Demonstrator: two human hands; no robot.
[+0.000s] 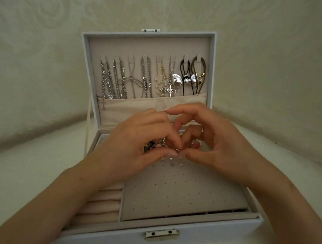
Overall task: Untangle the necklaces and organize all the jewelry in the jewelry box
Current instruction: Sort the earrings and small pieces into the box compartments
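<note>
Eight small hooks (131, 59) line the upright lid (148, 45) of the white jewelry box (215, 236), and each carries hanging necklaces (145, 79). Most are silver chains; one is strung with pearly beads, and two are dark cords. A shiny silver bow pendant (184, 81) and a cross (170, 88) hang among them. One soft cream pocket (138, 107) runs below the hooks.

Two hands meet over the open tray. The left hand (142, 139) and right hand (217, 142) together pinch one tiny silver stud earring (177, 151) between thumbs and forefingers. It sits just above the far edge of the suede-like perforated panel (180, 194), where a few more studs sit. Several padded cream ring rolls (104, 207) lie left of the panel. One metal clasp (161, 234) sits on the box front.
</note>
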